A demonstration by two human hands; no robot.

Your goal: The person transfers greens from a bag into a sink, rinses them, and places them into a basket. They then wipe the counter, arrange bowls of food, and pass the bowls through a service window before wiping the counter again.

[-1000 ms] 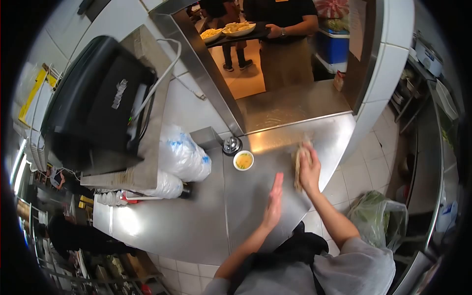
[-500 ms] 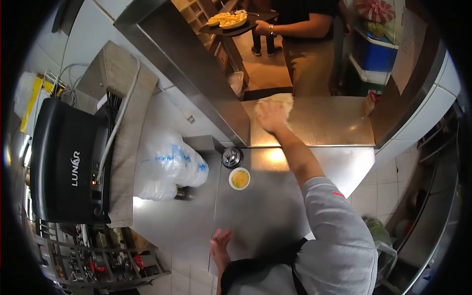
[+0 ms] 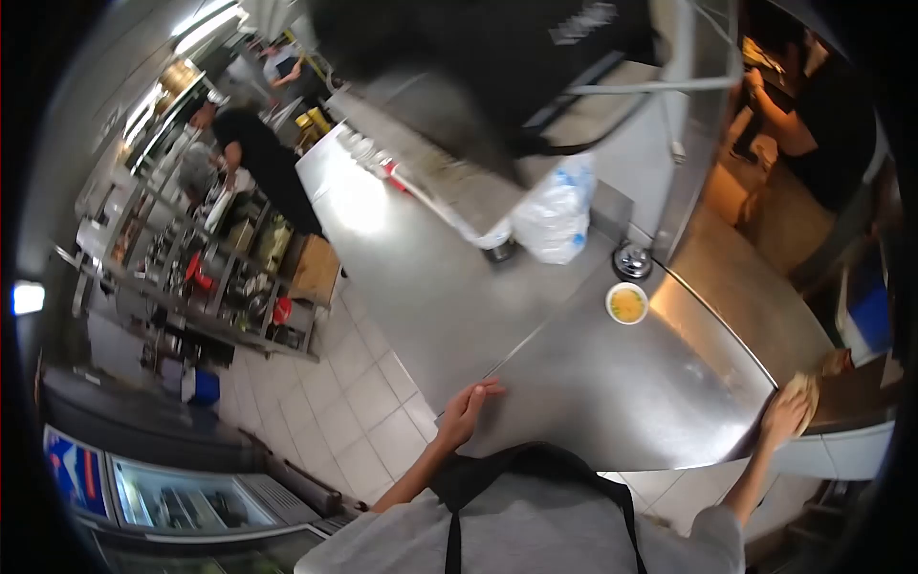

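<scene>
At the right end of the steel counter, my right hand (image 3: 785, 413) is pressed on a pale cloth (image 3: 806, 402), beside the raised pass ledge (image 3: 765, 306). My left hand (image 3: 469, 411) hovers over or rests on the front edge of the counter (image 3: 564, 402), fingers stretched out, nothing in it. A small white bowl of yellow soup with green bits (image 3: 627, 303) stands farther back on the steel. Just behind it is a silver call bell (image 3: 632, 260). Plastic-wrapped items (image 3: 557, 215) stand left of the bell.
A black device (image 3: 593, 57) on a shelf hangs over the back of the counter. A person in black (image 3: 258, 158) stands at the far left behind a rack (image 3: 220, 277). Another person (image 3: 822, 134) is beyond the pass. A glass-fronted fridge (image 3: 182, 497) is at lower left.
The view has swung left. My right hand and the cloth have moved from the left part of the pass ledge to its right end. My left hand is now at the counter's front edge.
</scene>
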